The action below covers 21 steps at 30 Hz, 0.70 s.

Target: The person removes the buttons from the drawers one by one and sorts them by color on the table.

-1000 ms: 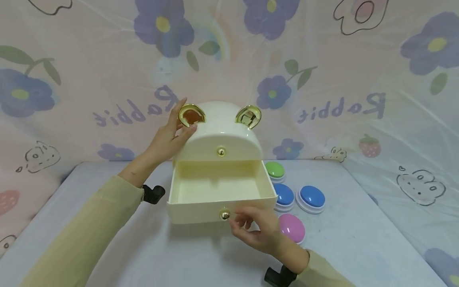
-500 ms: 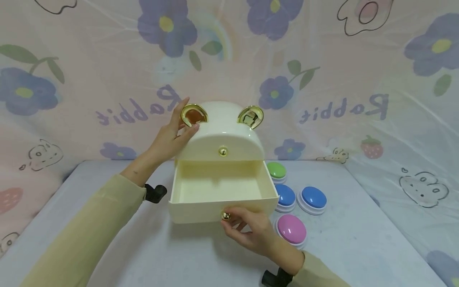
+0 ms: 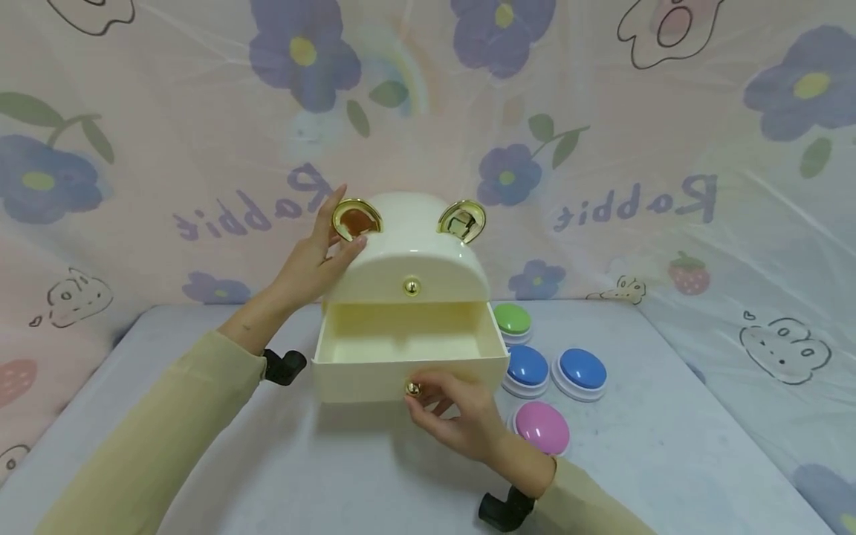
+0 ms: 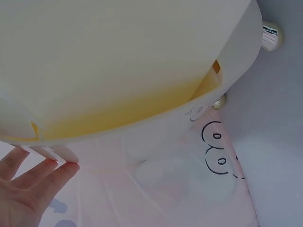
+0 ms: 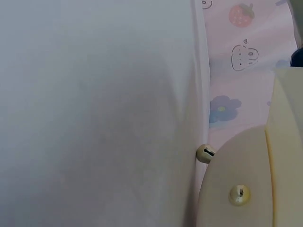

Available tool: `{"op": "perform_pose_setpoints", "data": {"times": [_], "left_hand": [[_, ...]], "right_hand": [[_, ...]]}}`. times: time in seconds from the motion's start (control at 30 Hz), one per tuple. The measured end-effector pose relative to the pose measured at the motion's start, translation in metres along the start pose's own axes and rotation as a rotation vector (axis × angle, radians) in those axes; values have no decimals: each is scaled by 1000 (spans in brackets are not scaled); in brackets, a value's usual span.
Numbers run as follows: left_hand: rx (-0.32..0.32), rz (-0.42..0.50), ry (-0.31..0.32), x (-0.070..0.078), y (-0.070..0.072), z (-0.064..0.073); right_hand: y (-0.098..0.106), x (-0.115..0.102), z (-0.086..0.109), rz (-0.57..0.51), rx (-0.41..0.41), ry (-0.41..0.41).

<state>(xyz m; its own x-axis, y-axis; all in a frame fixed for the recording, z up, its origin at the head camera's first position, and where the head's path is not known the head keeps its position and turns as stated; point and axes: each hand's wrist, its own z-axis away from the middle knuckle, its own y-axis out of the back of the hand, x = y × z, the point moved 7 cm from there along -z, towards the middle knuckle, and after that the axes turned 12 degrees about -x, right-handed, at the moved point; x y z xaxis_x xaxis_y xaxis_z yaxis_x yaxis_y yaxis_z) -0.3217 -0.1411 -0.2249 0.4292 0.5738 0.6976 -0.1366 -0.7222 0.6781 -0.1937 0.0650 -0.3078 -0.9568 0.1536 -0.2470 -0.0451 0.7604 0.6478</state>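
A cream storage box [image 3: 413, 256] with gold ears stands on the table, its lower drawer [image 3: 364, 383] pulled out and bare inside. My left hand [image 3: 310, 260] grips the box at the left gold ear [image 3: 357, 218], thumb in front and fingers behind. In the left wrist view the fingers of the left hand [image 4: 33, 189] touch the edge of the box [image 4: 123, 61]. With thumb and fingertips, my right hand [image 3: 461, 416] pinches the gold drawer knob [image 3: 413, 388]. The right wrist view shows part of the box [image 5: 236, 161] but not the hand.
Right of the box lie a green push button [image 3: 513, 319], two blue push buttons, one near [image 3: 527, 365] and one farther right [image 3: 583, 368], and a pink one [image 3: 542, 428] beside my right forearm. A patterned cloth [image 3: 428, 134] hangs behind the white table [image 3: 669, 446].
My right hand has closed its fingertips on the drawer knob, and the drawer has slid slightly inward with it. My left hand stays at the ear.
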Motion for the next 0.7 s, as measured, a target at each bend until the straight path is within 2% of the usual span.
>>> {"op": "perform_pose_setpoints", "data": {"times": [0.43,0.7], "left_hand": [[17,-18,-2,0,0,0],[22,-32,-7,0,0,0]], "right_hand": [[-6,36,-12,-35,78,-75],[-8,53,-15,-134,92,-232]]}}
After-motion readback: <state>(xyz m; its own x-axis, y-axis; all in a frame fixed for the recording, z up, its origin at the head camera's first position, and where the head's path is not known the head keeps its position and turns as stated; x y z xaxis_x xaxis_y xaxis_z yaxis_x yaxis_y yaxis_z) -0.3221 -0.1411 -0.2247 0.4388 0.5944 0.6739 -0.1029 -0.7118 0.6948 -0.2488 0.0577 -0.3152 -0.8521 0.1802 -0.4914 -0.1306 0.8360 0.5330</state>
